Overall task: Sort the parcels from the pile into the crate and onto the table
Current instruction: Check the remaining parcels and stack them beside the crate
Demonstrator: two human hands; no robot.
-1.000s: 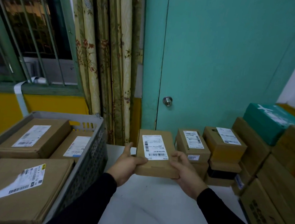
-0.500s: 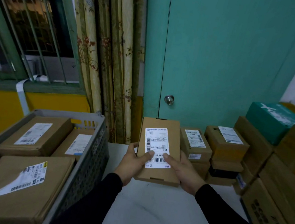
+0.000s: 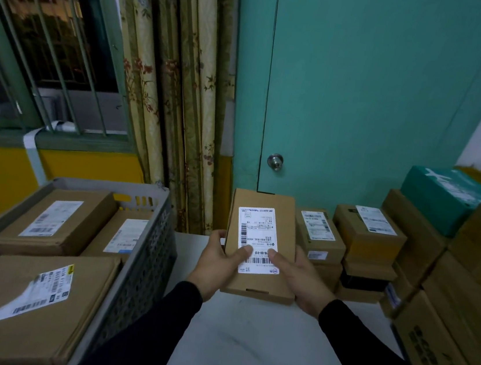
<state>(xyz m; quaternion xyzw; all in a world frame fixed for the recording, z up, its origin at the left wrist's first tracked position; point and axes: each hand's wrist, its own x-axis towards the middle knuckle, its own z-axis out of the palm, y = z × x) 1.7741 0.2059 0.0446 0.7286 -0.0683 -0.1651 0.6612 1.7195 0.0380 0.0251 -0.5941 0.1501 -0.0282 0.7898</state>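
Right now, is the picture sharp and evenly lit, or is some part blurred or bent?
Head view: dim overall; the label on the held parcel is fairly sharp; the right-edge boxes smear; wide-angle lens bends the window bars and door.

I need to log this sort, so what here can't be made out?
Head view only:
- Label on the held parcel: print too small, both thumbs cover part.
- Crate: its floor hidden under parcels.
- Front crate parcel: cut off by the frame's bottom edge.
- Black box: mostly hidden in the stack.
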